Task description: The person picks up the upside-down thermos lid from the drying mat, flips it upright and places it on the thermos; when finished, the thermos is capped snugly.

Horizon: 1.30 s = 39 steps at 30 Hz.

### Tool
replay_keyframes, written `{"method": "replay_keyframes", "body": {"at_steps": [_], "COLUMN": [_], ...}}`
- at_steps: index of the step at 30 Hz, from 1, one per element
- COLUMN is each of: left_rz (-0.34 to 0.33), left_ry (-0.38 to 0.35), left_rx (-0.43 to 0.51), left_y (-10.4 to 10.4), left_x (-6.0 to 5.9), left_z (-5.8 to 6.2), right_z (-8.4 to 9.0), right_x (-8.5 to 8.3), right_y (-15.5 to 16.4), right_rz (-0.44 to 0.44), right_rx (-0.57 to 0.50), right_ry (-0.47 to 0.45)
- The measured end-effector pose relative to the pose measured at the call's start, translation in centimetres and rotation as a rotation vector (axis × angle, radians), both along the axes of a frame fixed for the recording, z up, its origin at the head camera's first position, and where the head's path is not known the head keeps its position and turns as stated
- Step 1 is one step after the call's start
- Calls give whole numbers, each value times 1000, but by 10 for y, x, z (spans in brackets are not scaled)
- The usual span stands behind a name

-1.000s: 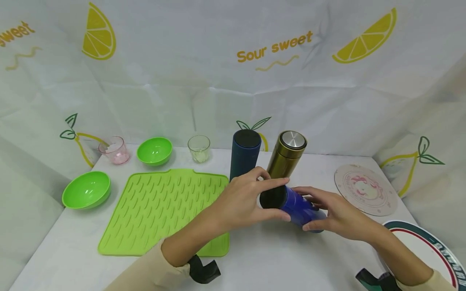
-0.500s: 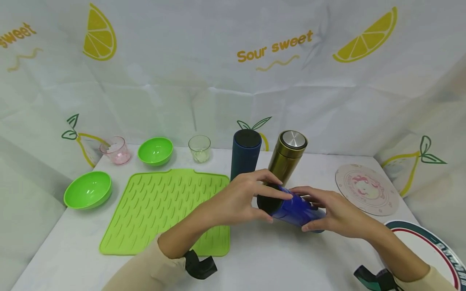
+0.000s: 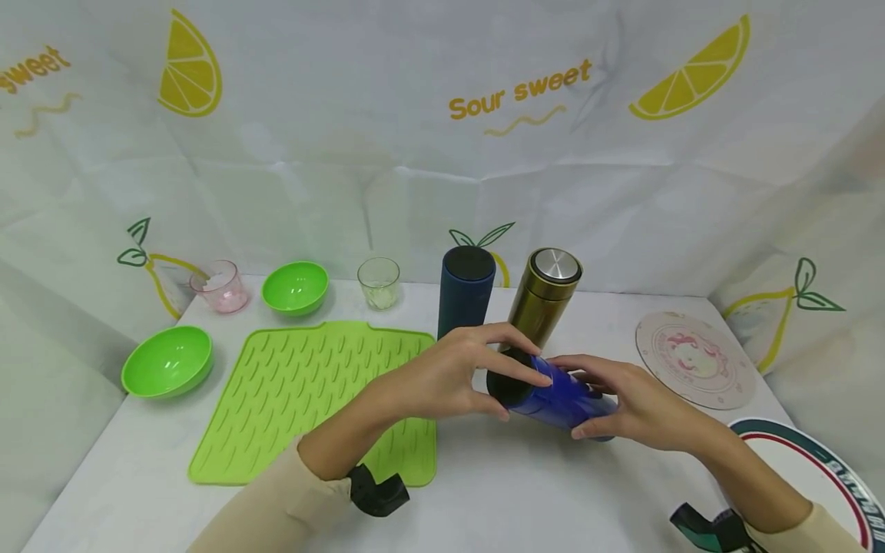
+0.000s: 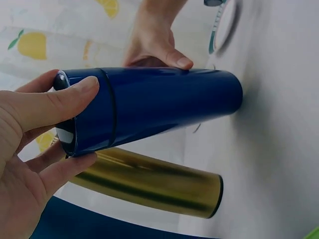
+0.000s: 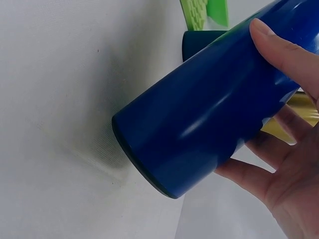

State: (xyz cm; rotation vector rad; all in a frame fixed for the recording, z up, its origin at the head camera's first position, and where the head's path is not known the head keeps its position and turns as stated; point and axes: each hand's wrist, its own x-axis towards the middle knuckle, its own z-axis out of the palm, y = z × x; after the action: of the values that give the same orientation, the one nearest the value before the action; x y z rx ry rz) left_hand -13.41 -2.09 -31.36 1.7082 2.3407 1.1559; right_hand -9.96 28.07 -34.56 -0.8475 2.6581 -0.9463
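Observation:
A shiny blue thermos bottle (image 3: 561, 401) is tilted above the white table, its dark cap end toward the left and its base low toward the right. My left hand (image 3: 449, 374) holds the capped end; in the left wrist view the thumb lies on the blue lid (image 4: 89, 117) and the fingers are on its other sides. Around the body, nearer the base, my right hand (image 3: 639, 405) grips with thumb and fingers on opposite sides. Just behind stand a gold thermos (image 3: 542, 303) with a silver-topped lid and a dark blue bottle (image 3: 465, 290), both upright.
A green ridged mat (image 3: 311, 399) lies at left. Beyond it are two green bowls (image 3: 295, 289), a pink glass (image 3: 220, 287) and a clear glass (image 3: 378, 283). At right lie a round pink-patterned mat (image 3: 694, 361) and a white round piece with a green rim (image 3: 802, 476).
My left thumb and fingers have shifted on the capped end of the thermos bottle, the index finger moving lower across it. The right hand keeps its grip, almost still.

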Motion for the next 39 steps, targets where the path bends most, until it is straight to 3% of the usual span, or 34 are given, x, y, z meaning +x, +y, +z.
{"method": "replay_keyframes", "body": {"at_steps": [7,14,23,29,39], "left_rz": [28,121,226,318,514], "left_ry": [-19,90,119,90,92], "left_rx": [0,34,1,-55,-156], "left_y": [0,-2,-28,-54,-106], "left_x": [2,9,15,20,18], "left_z": [-3,-9,-20,-32,-45], "right_z": [0,-3,-21,-26,-26], "right_x": [0,4,7,-7,-44], "right_y": [0,10,36,51,59], "right_rz": [-2,-23,-159,-194,-238], "right_rx": [-1,-62,-258,-363,-371], "right_ry": [-6,15,-33,-66,-22]}}
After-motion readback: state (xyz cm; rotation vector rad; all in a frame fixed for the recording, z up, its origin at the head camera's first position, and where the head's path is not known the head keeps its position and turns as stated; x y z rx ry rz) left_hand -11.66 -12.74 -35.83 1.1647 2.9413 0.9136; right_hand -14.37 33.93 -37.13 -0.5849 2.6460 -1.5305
